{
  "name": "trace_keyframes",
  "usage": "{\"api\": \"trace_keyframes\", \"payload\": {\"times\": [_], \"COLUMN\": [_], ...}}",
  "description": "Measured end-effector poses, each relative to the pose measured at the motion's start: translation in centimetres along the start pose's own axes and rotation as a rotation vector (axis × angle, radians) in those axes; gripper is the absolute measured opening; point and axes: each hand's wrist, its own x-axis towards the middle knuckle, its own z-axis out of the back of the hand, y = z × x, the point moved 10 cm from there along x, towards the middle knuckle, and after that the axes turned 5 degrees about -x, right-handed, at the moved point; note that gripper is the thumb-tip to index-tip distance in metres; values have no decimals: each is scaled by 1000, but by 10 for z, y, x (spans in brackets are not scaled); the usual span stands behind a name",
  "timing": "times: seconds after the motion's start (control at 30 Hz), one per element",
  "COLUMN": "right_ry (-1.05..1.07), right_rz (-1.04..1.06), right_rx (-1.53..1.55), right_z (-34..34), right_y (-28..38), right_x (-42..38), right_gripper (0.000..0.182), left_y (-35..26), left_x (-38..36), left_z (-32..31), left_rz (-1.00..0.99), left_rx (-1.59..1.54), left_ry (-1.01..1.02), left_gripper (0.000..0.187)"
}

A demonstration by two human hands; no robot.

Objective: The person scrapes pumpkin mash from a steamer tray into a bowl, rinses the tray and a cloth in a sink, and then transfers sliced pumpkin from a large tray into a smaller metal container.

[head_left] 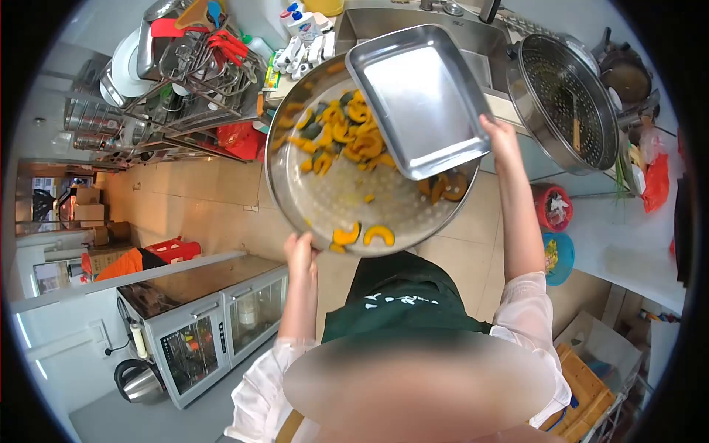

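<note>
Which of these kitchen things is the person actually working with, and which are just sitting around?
In use:
left hand on the round perforated tray
pumpkin slices on it
right hand on the rectangular steel pan

Just lying about:
steamer basket
dish rack
kettle
countertop oven
red bucket

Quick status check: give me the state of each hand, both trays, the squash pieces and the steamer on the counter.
Left hand: gripping the round tray's near rim.
Right hand: holding the rectangular tray's edge.
Round perforated tray: held up, part-filled.
Rectangular steel tray: tilted over the round tray, emptied.
Squash pieces: heaped at the far side, a few loose near the front rim.
Steamer pot: uncovered, on the counter.
</note>
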Motion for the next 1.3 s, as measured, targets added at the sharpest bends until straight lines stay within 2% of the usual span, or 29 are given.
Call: {"api": "trace_keyframes", "payload": {"times": [0.13, 0.2, 0.27, 0.33, 0.4, 0.53, 0.73, 0.77, 0.87, 0.9, 1.0, 1.03, 1.17, 1.23, 1.3], "right_ry": [-106, -112, -29, -70, -57, -87, -210, -246, -309, -327, -330, -315, -290, -256, -189], "right_rz": [5, -5, -26, -71, -115, -146, -146, -130, -84, -69, -53, -61, -51, -29, 32], "right_rx": [65, 105, 123, 183, 266, 347, 253, 219, 164, 169, 216, 229, 271, 346, 305], "right_z": [49, 69, 65, 70, 63, 59, 84, 88, 90, 90, 80, 73, 44, 31, 31], "right_y": [1, -34, -31, -42, -63, -48, -57, -54, -33, -32, -28, -27, -26, -13, -10], "right_x": [47, 103, 120, 143, 160, 153, 152, 150, 143, 144, 143, 141, 140, 136, 139], "right_gripper": [28, 25, 25, 26, 27, 26, 25, 26, 27, 28, 25, 25, 25, 26, 28], "left_y": [-10, -12, -15, -26, -28, -27, -27, -25, -18, -38, -112, -109, -54, -24, -15], "left_x": [61, 104, 129, 148, 168, 180, 185, 185, 214, 201, 124, 123, 97, 89, 83], "left_z": [-95, -131, -165, -198, -207, -217, -217, -214, -202, -200, -233, -250, -351, -388, -417], "left_rz": [-22, -26, -32, -47, -35, -7, -24, 19, -229, -343, -918, -824, -293, -149, -160], "left_rx": [64, 109, 126, 119, 143, 171, 277, 337, 275, 415, 642, 362, 130, 73, 94], "left_ry": [134, 168, 203, 235, 240, 235, 241, 241, 284, 143, -17, 155, 557, 628, 670], "left_gripper": [21, 22, 23, 23, 24, 26, 31, 39, 44, 53, 51, 50, 53, 54, 52]}}
